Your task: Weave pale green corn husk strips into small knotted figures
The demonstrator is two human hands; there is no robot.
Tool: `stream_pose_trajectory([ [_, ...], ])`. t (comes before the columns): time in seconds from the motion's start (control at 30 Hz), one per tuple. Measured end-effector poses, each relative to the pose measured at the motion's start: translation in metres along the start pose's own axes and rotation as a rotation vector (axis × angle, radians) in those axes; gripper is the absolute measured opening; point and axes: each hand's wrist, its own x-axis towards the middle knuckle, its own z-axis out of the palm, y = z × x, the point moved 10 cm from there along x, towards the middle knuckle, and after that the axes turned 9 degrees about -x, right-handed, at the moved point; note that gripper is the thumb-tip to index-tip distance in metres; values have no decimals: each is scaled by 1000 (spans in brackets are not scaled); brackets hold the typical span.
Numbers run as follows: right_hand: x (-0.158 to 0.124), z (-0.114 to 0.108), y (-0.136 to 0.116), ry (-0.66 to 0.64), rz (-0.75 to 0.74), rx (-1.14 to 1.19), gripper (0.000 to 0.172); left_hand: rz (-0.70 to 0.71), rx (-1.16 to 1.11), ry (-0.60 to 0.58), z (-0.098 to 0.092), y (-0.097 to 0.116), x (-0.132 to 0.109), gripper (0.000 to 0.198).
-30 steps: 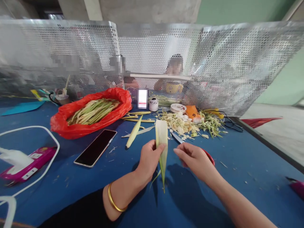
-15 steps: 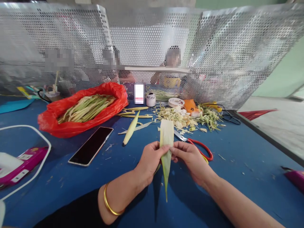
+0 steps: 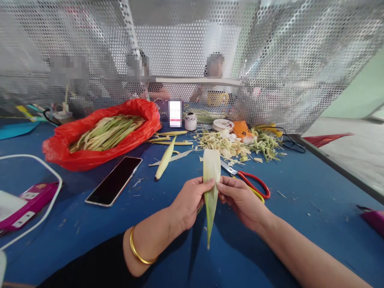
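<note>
A pale green corn husk leaf [image 3: 212, 164] hangs upright above the blue table, its narrow tip pointing toward me. My left hand [image 3: 192, 198] pinches its left edge, the thumb lying across the front. On the right edge, my right hand [image 3: 240, 200] grips it between thumb and fingers. Just behind my right hand lie red-handled scissors [image 3: 255, 184], with a yellow handle partly covered by that hand. A whole husk-wrapped piece with a dark end [image 3: 165, 160] rests on the table beyond my left hand.
A red plastic bag [image 3: 60, 154] full of husk strips stands at the left. Near it lies a dark-screened phone [image 3: 115, 182]. Husk scraps [image 3: 222, 144] are heaped by a white tape roll [image 3: 223, 125]. A magenta power strip [image 3: 28, 208] is at far left; a perforated screen [image 3: 186, 44] closes the back.
Both hands keep hold of the leaf, whose lower tip has shifted slightly. The whole view has tilted a little, with the table things appearing slightly higher.
</note>
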Motion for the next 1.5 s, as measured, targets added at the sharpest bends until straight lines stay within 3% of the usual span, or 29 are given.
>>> stream_pose_trajectory([
  [0.83,4,1,6,-50,36,32,25,-53,-3,132,-14,-4,2,13],
  [1.07,2,-2,-2,-1,-16,-8,28,65,0,72,-6,6,0,13],
  [1.23,0,-8,-14,96,-112,-156,37,221,239,22,1,24,-3,16],
  [1.33,0,-10,-19,138,-140,-239,38,263,367,48,1,29,-5,15],
  [1.5,-1,1,-23,43,-166,-213,33,270,429,134,-10,29,-4,9],
])
